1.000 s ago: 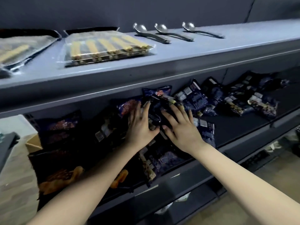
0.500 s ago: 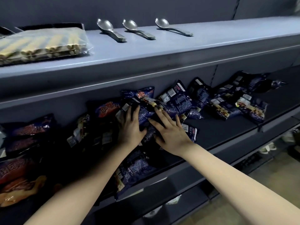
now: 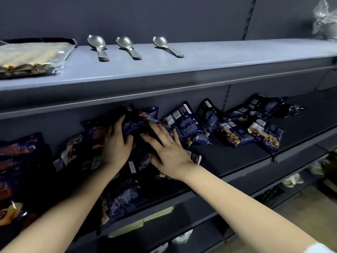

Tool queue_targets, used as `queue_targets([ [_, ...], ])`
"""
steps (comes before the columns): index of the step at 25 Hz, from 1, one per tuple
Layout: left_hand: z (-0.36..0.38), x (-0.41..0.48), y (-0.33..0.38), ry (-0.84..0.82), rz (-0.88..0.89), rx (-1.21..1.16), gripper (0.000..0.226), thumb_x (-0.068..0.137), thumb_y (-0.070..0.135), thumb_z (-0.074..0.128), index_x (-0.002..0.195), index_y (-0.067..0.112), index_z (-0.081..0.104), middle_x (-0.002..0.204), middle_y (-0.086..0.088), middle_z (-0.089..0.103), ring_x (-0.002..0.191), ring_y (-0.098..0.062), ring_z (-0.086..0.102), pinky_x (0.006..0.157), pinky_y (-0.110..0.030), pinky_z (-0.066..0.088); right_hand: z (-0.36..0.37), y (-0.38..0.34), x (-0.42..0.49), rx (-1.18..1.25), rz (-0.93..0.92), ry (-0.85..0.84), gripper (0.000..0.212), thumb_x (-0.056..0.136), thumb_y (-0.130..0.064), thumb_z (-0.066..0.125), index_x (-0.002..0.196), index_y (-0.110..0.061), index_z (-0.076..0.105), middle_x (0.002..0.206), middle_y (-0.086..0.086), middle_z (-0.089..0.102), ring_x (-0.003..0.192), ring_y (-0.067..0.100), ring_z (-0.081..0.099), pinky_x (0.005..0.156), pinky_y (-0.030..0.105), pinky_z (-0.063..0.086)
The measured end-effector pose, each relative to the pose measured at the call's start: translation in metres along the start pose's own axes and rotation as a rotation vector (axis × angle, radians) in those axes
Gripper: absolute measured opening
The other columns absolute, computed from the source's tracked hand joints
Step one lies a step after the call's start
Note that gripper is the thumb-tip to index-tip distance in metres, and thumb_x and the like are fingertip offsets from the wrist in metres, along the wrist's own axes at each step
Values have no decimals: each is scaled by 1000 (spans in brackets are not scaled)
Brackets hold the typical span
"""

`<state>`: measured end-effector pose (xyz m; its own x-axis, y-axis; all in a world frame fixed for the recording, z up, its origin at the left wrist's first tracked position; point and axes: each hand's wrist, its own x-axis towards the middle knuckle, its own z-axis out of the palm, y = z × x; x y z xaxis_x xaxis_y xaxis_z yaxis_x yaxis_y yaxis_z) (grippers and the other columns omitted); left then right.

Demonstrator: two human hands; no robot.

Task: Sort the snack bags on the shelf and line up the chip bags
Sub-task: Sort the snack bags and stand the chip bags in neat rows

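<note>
SHELF SCENE: Three metal spoons, the left spoon (image 3: 97,45), middle spoon (image 3: 127,46) and right spoon (image 3: 166,46), lie in a row on the grey top shelf (image 3: 218,59), bowls far, handles near, each apart from the next. At the shelf's left end sits a clear pack (image 3: 31,57) of pale stick biscuits. Crumpled clear plastic (image 3: 324,21) rests at the far right, against the dark back panel (image 3: 164,15). Low at right, a pale shoe (image 3: 291,180) sits near the tan floor (image 3: 310,207).
</note>
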<state>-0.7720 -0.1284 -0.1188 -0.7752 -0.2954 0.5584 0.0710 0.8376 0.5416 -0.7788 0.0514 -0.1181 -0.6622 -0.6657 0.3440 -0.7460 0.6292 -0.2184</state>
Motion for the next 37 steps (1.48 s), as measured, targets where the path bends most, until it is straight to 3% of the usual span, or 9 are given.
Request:
queue_targets([
  [9, -49, -18, 18, 246, -188, -303, 48, 89, 6, 54, 134, 8, 41, 112, -1, 56, 101, -14, 52, 87, -22, 36, -1, -13, 11, 135, -95, 55, 70, 91, -27, 50, 149, -27, 12, 158, -1, -7, 145, 19, -8, 116, 43, -9],
  [14, -60, -28, 26, 281, -284, -421, 44, 89, 3, 50, 133, 7, 42, 110, -1, 56, 98, -12, 52, 81, -10, 35, 2, -20, 10, 273, -36, 29, 73, 92, -26, 51, 150, -26, 7, 157, -3, -11, 143, 13, -12, 119, 42, -1],
  [18, -77, -33, 16, 309, -416, -637, 35, 91, 11, 49, 126, 17, 48, 107, 0, 60, 100, -18, 58, 91, -30, 43, 4, -31, 13, 374, 8, 27, 77, 92, -25, 52, 149, -31, 1, 156, -7, -14, 145, 16, -6, 118, 46, 12],
  [22, -113, -44, 2, 187, -603, -894, 17, 90, 15, 55, 97, 30, 59, 90, 3, 67, 78, -13, 67, 72, -30, 55, 13, -57, 23, 497, 16, 56, 73, 93, -29, 50, 149, -32, 4, 156, -11, -12, 145, 16, -2, 116, 48, 18],
  [25, -155, -58, -20, -10, -666, -947, 15, 87, 13, 59, 97, 24, 62, 78, 4, 72, 67, -10, 69, 54, -20, 54, 15, -90, 44, 548, -23, 96, 71, 89, -46, 46, 149, -33, 10, 157, -6, -4, 145, 19, 9, 114, 46, 25],
  [27, -187, -71, -42, -161, -692, -916, 24, 81, 11, 63, 104, 19, 63, 82, 1, 74, 72, -13, 70, 59, -23, 56, 7, -118, 63, 534, -61, 66, 76, 84, -57, 45, 148, -27, 18, 158, 2, 9, 144, 19, 15, 117, 39, 20],
  [30, -229, -88, -70, -386, -777, -841, 43, 67, 11, 76, 108, 13, 62, 87, -6, 74, 75, -17, 71, 63, -26, 57, -9, -160, 83, 552, -134, -222, 78, 81, -54, 62, 146, -29, 25, 147, -2, 38, 135, 9, 33, 108, 21, 26],
  [33, -257, -104, -91, -492, -863, -743, 43, 64, 15, 78, 104, 11, 63, 85, -6, 73, 71, -17, 70, 62, -24, 56, 0, -205, 87, 613, -182, -594, 79, 81, -40, 68, 146, -35, 24, 134, -14, 43, 124, 0, 39, 99, 17, 33],
  [37, -281, -117, -121, -356, -920, -889, 54, 48, 43, 82, 92, 15, 70, 77, -6, 73, 64, -18, 69, 57, -27, 55, 38, -237, 84, 847, -66, -559, 67, 79, -32, 72, 136, -31, 37, 133, -20, 47, 121, -2, 46, 97, 10, 35],
])
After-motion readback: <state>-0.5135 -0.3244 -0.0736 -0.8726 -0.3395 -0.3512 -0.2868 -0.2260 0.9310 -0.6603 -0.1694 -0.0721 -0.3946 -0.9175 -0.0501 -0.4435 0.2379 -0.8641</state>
